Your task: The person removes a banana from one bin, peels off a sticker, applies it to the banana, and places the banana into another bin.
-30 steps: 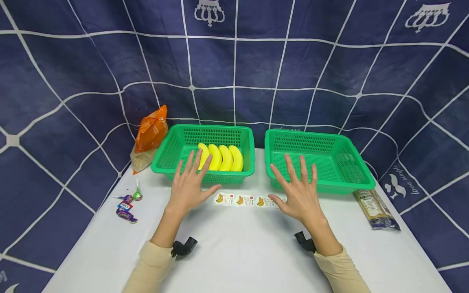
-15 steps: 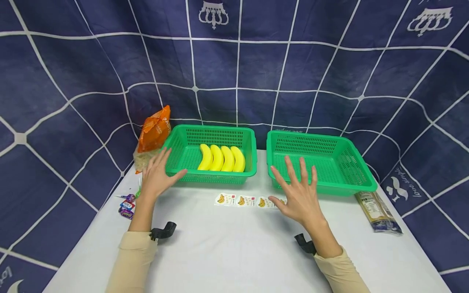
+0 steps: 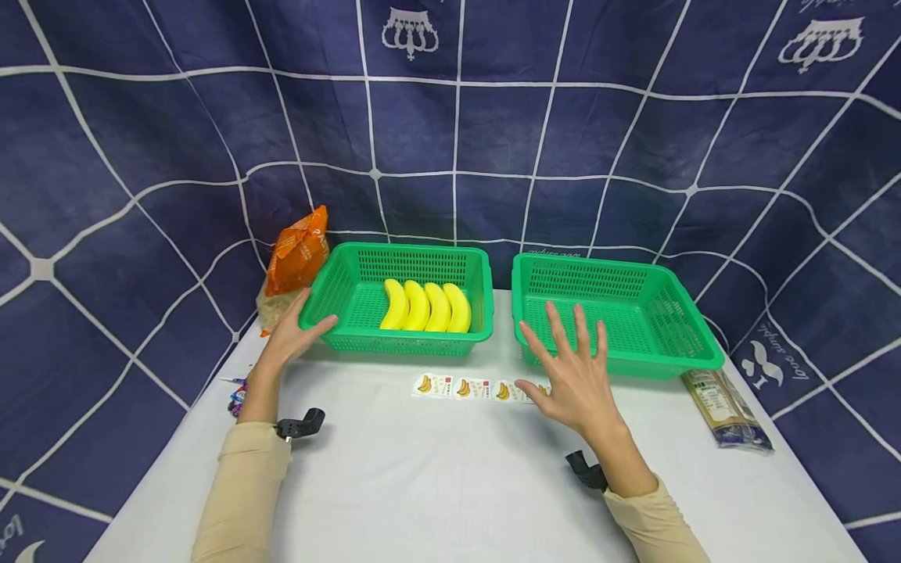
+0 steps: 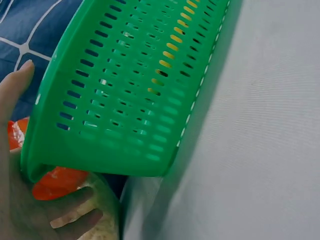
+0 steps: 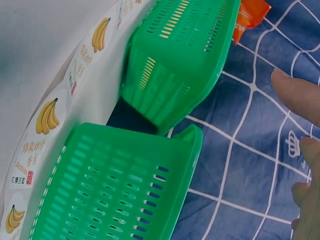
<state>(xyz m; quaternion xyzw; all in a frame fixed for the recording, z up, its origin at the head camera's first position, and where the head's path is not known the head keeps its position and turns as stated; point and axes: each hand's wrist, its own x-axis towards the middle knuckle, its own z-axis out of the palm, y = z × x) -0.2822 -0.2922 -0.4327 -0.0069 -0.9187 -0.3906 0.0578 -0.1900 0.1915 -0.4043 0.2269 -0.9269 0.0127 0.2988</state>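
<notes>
My left hand (image 3: 287,340) is at the left front corner of the left green basket (image 3: 401,339). Its thumb reaches over the front rim and its fingers extend along the left side. In the left wrist view, straight fingers (image 4: 75,210) show beyond the basket's corner. Several yellow bananas (image 3: 427,306) lie side by side in that basket. My right hand (image 3: 573,387) hovers with spread fingers before the right green basket (image 3: 633,363), holding nothing. A strip of banana stickers (image 3: 473,388) lies on the table in front of the baskets, its right end partly hidden by the right hand.
An orange bag (image 3: 299,250) stands against the left basket's outer side. Wrapped candies (image 3: 237,400), mostly covered by my left forearm, are at the table's left. A flat plastic packet (image 3: 728,408) lies by the right edge. A dark blue gridded cloth (image 3: 486,125) hangs behind.
My left hand has swung left from in front of the bananas, then lowered to the left basket's front corner, now covering most of the candies. The right hand stays in place.
</notes>
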